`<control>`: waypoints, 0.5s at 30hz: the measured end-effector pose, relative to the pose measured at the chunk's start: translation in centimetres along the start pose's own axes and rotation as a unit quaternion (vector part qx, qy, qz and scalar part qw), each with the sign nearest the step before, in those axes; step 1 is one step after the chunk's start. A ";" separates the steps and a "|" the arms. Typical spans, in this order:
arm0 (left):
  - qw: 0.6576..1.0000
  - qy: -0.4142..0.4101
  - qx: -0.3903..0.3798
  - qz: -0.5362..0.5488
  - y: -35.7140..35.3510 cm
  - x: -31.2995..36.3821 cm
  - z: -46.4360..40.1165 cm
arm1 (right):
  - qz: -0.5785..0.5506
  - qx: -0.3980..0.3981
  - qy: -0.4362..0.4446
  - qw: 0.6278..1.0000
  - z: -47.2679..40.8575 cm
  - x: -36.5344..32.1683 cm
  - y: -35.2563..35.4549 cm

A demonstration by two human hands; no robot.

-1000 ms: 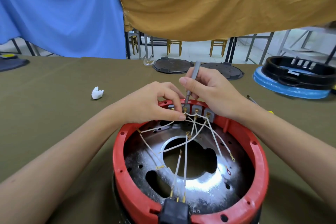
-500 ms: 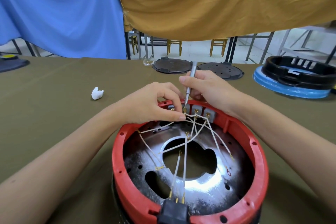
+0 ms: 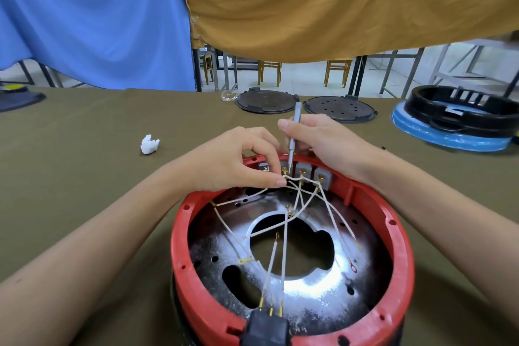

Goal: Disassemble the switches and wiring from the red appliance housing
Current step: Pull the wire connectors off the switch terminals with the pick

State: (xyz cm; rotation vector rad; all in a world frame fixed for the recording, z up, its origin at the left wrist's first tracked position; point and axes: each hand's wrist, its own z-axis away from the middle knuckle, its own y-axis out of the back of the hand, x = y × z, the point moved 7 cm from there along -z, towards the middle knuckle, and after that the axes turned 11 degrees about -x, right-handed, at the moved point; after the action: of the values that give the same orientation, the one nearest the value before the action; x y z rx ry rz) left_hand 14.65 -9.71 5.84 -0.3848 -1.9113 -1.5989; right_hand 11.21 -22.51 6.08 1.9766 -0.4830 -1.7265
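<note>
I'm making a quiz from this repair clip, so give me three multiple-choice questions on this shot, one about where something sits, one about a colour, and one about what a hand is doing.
1. Where does the crumpled white wad lie?
A. on the olive table cover, left of the red housing
B. inside the housing
C. on the blue ring

2. What colour is the ring under the black housing part at far right?
A. yellow
B. blue
C. red

3. What is the right hand doing?
A. lying flat on the table
B. gripping a slim grey screwdriver, tip down at a switch terminal
C. lifting a black lid

Answers: 1 A, the wad sits alone on the cover, apart from the red housing. 2 B, its rim shows blue. 3 B, its fingers curl round the screwdriver, whose tip meets the brass terminal beside the left hand.
</note>
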 end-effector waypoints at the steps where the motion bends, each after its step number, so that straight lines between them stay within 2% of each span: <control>1: 1.000 0.002 0.000 -0.003 0.0 0.0 0.0 | -0.010 0.012 0.010 1.000 0.1 -0.1 0.2; 6: 1.000 0.007 0.000 -0.010 0.0 0.0 0.1 | -0.048 0.044 0.044 0.997 0.4 -0.5 0.5; 15: 1.000 0.001 0.002 -0.012 0.1 0.0 0.1 | 0.018 0.055 0.082 0.995 0.5 -1.5 0.4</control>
State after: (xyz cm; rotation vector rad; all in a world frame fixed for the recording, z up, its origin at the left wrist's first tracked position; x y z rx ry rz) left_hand 14.64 -9.63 5.91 -0.3599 -1.9234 -1.6095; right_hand 10.51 -22.08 7.46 2.1511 -0.5617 -1.5308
